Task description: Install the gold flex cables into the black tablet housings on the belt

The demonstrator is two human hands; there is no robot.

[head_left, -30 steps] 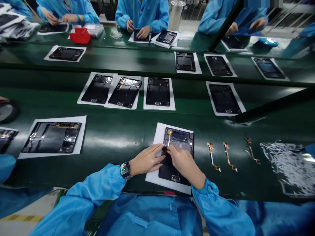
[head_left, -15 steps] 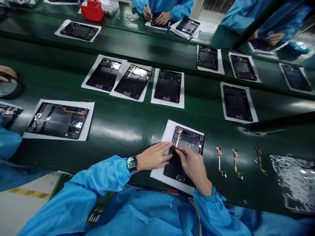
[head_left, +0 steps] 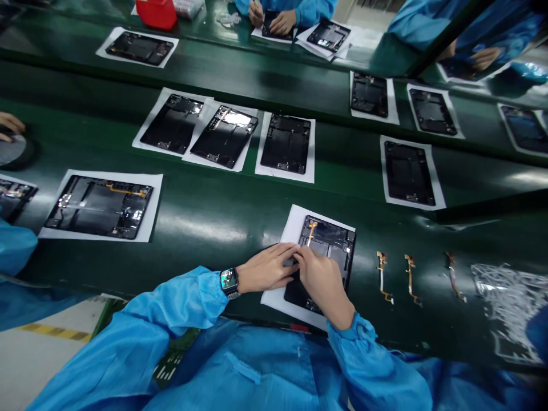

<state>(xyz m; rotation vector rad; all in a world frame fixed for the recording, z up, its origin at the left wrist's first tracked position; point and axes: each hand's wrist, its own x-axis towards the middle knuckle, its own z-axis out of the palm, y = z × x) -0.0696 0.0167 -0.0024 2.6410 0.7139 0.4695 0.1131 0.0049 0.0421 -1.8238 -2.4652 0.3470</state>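
An opened black tablet housing (head_left: pixel 331 233) lies on a white sheet (head_left: pixel 289 224) in front of me. An orange flex cable (head_left: pixel 311 229) runs down its upper left part and disappears under my fingers. My left hand (head_left: pixel 268 267) lies at the housing's left edge with fingers stretched out, fingertips against the rim. Over the middle of the housing, my right hand (head_left: pixel 323 279) has thumb and forefinger pinched at that same edge, touching the left fingertips. The pinched part of the cable is hidden behind the fingers.
Loose flex cables (head_left: pixel 410 278) lie to the right, beside a clear bag of white strips (head_left: pixel 511 308). Several tablet housings on sheets, such as one at left (head_left: pixel 100 206), stand around. A dark post (head_left: pixel 449 37) rises at upper right. Co-workers' hands (head_left: pixel 282 23) work opposite.
My right hand has shifted left and turned over, its fingertips now at the housing's left edge, covering the orange strip seen between them before. My left hand has hardly moved.
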